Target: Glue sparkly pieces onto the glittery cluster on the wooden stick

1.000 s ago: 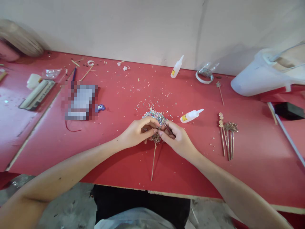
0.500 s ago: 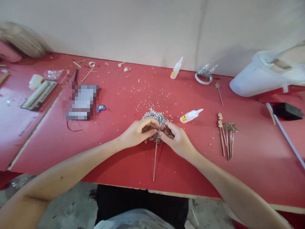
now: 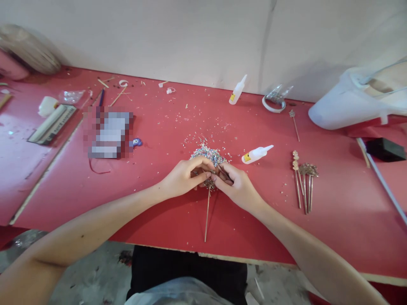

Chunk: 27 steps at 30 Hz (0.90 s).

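Note:
My left hand (image 3: 190, 176) and my right hand (image 3: 233, 180) meet over the middle of the red table, thumbs almost touching. Between them they grip the ornate metal head of a hairpin (image 3: 206, 218), whose thin gold stick points down toward the table's front edge. Tweezers, dark and slim, seem to lie in my right hand, partly hidden by its fingers. Just behind the fingers is a pile of small colourful chips (image 3: 205, 153), with loose bits scattered beyond it. A white glue bottle (image 3: 257, 154) lies right of the pile.
Several finished-looking hairpins (image 3: 307, 186) lie at the right, near a white bucket (image 3: 337, 101). A second glue bottle (image 3: 238, 90) and a tape roll (image 3: 274, 104) are at the back. A blurred-out flat object (image 3: 110, 135) lies left.
The view has shifted very slightly. Both hands keep nearly the same pose around the hairpin head.

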Motion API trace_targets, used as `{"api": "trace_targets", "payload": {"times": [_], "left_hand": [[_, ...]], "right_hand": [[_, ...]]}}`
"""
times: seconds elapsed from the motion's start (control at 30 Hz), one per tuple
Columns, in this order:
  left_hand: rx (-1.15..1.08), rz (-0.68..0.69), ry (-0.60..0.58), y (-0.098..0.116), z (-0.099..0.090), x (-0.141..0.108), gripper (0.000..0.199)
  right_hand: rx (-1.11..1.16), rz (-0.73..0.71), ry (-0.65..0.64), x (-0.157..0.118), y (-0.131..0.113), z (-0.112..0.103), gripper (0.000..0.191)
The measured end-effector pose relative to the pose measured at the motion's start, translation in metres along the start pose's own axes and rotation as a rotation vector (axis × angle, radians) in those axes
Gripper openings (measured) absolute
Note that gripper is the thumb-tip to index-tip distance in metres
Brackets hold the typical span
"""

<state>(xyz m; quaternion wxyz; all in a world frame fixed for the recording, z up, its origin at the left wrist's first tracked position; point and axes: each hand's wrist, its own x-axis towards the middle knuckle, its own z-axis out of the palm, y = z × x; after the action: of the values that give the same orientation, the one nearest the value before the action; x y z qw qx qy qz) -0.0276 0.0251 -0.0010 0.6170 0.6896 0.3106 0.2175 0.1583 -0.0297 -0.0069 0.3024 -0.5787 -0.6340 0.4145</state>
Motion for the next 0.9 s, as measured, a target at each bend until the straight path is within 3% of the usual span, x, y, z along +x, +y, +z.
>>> {"api": "trace_targets", "payload": {"times": [0.9], "left_hand": [[-0.037,-0.003,-0.056,-0.0035,-0.0026,0.0017,0.016]], "right_hand": [[0.013,0.006,-0.016,0.0003,-0.001,-0.0007,0.024]]}}
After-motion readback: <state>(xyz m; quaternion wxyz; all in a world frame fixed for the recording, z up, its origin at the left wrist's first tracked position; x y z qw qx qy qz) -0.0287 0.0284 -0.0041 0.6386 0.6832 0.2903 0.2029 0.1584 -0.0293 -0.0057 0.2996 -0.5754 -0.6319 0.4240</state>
